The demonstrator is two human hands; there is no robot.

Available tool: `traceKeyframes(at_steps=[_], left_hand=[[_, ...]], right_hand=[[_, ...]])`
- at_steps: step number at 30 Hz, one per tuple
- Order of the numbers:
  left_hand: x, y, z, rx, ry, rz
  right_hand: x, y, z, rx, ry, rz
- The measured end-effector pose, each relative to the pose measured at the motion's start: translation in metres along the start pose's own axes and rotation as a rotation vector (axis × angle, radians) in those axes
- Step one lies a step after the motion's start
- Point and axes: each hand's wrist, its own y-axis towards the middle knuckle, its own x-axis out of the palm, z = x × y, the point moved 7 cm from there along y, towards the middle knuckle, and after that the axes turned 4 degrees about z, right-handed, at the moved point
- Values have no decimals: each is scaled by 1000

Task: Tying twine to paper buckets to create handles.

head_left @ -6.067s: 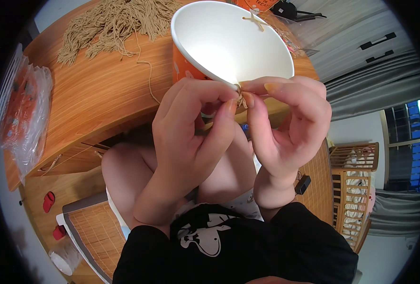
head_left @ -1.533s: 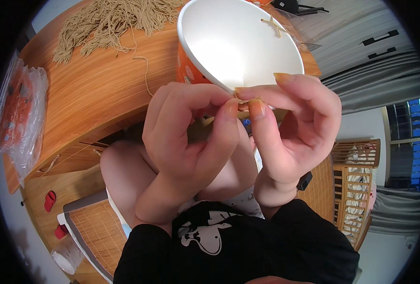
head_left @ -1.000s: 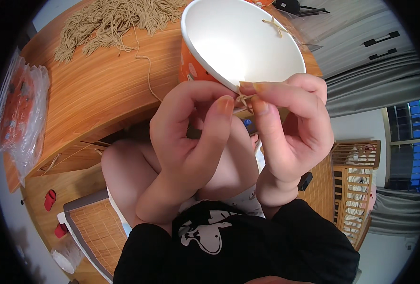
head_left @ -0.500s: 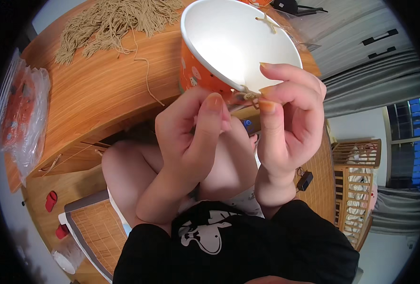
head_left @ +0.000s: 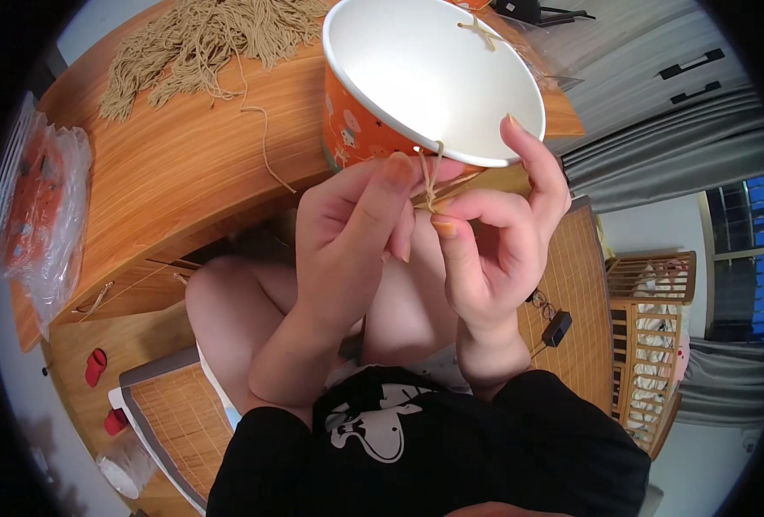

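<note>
A large paper bucket (head_left: 433, 77), white inside and orange with printed figures outside, leans toward me at the table's edge. A thin tan cord (head_left: 431, 177) loops through a hole below its near rim and is knotted there. My right hand (head_left: 498, 250) pinches the cord just under the knot between thumb and index finger, its other fingers raised. My left hand (head_left: 347, 233) is closed beside the knot, thumb pressed on the fingers; a strand runs toward it, though its grip is partly hidden. Another tied cord (head_left: 483, 36) shows at the bucket's far side.
A heap of tan cords (head_left: 214, 47) lies on the wooden table (head_left: 175, 164), one strand trailing toward me. Clear plastic packaging (head_left: 46, 215) with orange pieces sits at the left edge. A black adapter (head_left: 557, 329) rests on the mat at right, near a wooden crib (head_left: 649, 345).
My right hand has moved left and slightly down, drawing the knotted cord below the rim. My left hand has shifted slightly right. The bucket has moved a little left.
</note>
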Motion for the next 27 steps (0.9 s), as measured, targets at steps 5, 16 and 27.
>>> traceKeyframes(at_steps=[5, 16, 27], left_hand=[[5, 2, -4, -85, 128, 122], [5, 2, -10, -106, -192, 33], [4, 5, -16, -157, -269, -29]], right_hand=[[-3, 2, -5, -21, -58, -66], [-15, -5, -5, -156, -126, 6], [-20, -14, -3, -72, -73, 173]])
